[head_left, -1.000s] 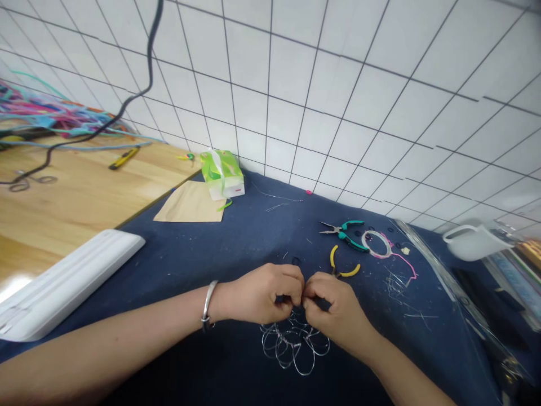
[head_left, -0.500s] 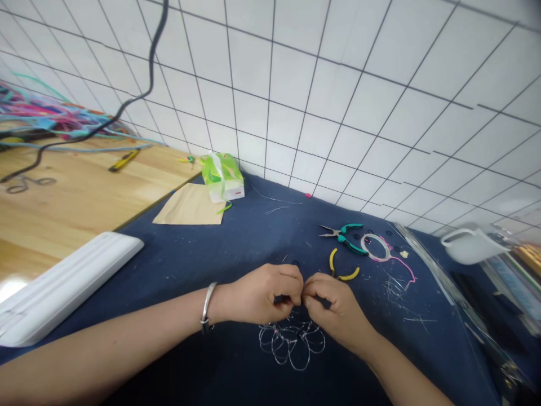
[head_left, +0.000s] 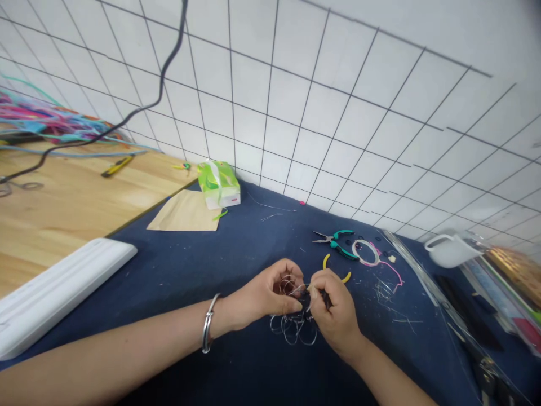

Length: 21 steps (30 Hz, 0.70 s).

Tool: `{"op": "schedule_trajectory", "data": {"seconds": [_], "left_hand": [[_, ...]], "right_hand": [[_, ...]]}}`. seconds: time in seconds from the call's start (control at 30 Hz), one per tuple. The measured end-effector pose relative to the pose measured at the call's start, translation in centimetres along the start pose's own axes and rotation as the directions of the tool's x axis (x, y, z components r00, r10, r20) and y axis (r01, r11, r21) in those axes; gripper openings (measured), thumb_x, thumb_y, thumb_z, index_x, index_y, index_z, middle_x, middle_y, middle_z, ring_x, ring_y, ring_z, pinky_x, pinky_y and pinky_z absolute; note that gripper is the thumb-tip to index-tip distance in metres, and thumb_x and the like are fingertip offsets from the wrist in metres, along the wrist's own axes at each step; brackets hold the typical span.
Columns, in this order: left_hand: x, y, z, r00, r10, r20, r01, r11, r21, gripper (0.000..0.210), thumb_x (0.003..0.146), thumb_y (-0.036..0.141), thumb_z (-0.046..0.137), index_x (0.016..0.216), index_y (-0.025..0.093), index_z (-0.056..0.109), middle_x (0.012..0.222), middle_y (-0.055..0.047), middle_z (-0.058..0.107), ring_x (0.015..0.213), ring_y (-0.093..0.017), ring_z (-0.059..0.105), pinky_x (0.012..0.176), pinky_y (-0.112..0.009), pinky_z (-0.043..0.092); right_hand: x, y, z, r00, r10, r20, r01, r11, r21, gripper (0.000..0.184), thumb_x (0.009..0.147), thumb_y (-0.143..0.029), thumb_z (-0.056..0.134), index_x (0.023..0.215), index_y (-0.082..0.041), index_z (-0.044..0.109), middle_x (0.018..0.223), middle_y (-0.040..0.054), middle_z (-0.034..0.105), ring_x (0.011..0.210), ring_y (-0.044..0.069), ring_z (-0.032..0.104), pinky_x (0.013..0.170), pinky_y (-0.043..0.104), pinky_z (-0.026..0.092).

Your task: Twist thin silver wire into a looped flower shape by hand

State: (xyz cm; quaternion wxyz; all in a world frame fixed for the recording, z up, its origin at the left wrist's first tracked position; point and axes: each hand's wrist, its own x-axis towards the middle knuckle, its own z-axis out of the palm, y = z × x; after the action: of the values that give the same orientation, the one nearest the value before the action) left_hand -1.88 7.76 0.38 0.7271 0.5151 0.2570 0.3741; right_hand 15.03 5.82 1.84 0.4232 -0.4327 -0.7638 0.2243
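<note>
Between the left hand (head_left: 267, 294) and the right hand (head_left: 337, 313) is the wire (head_left: 293, 329), shiny, thin, bent into rounded loops, gripped in both hands' fingers. Beyond the wire, on the dark blue bench (head_left: 236, 248), rightward, lie yellow pliers (head_left: 326, 261) and teal pliers (head_left: 333, 240); leftward, a green tissue pack (head_left: 218, 183) bears a red mark (head_left: 234, 200) too small to read.

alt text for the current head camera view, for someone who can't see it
A left hand and a right hand hold a cluster of silver wire loops at a dark blue work surface. Beyond them lie teal-handled pliers and a yellow-handled tool, with a white gridded wall behind.
</note>
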Motion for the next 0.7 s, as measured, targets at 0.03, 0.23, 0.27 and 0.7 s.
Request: {"op": "schedule_trajectory", "data": {"seconds": [0.03, 0.23, 0.27, 0.7], "left_hand": [[0.0, -0.1, 0.1, 1.0, -0.021, 0.02, 0.021, 1.0, 0.005, 0.03, 0.067, 0.016, 0.068, 0.09, 0.015, 0.049, 0.08, 0.0, 0.053, 0.068, -0.008, 0.048, 0.061, -0.021, 0.039], [0.1, -1.0, -0.1, 0.999, -0.025, -0.039, 0.03, 0.991, 0.132, 0.012, 0.074, 0.019, 0.061, 0.077, 0.014, 0.051, 0.064, 0.004, 0.049, 0.058, -0.006, 0.043, 0.055, -0.02, 0.034], [0.1, -1.1, -0.2, 0.999, -0.025, -0.046, 0.032, 0.987, 0.157, 0.011, 0.074, 0.019, 0.06, 0.077, 0.014, 0.051, 0.063, 0.004, 0.049, 0.057, -0.006, 0.043, 0.054, -0.02, 0.033], [0.4, -0.5, -0.7, 0.998, -0.023, -0.063, 0.043, 0.94, 0.34, 0.005, 0.072, 0.016, 0.055, 0.074, 0.014, 0.05, 0.062, 0.004, 0.048, 0.055, -0.006, 0.041, 0.051, -0.019, 0.034]], "right_hand": [[0.0, 0.0, 0.0, 1.0, -0.001, 0.004, 0.001, 1.0, 0.004, 0.013, 0.079, -0.01, 0.043, 0.069, -0.019, 0.046, 0.072, 0.0011, 0.047, 0.068, 0.014, 0.047, 0.064, 0.028, 0.04], [0.0, 0.4, 0.3, 1.0, 0.012, 0.014, -0.013, 1.0, 0.029, 0.013, 0.078, -0.011, 0.044, 0.069, -0.019, 0.045, 0.072, 0.0007, 0.046, 0.069, 0.014, 0.047, 0.064, 0.028, 0.039], [0.1, 0.5, 0.3, 0.999, 0.034, 0.017, -0.035, 0.999, 0.035, 0.013, 0.079, -0.011, 0.044, 0.069, -0.019, 0.045, 0.072, 0.0007, 0.046, 0.069, 0.014, 0.047, 0.065, 0.028, 0.039], [1.3, 0.7, -0.8, 0.947, 0.158, 0.281, -0.199, 0.972, 0.125, 0.014, 0.082, -0.014, 0.045, 0.069, -0.017, 0.05, 0.073, 0.0002, 0.05, 0.069, 0.012, 0.048, 0.066, 0.025, 0.038]]}}
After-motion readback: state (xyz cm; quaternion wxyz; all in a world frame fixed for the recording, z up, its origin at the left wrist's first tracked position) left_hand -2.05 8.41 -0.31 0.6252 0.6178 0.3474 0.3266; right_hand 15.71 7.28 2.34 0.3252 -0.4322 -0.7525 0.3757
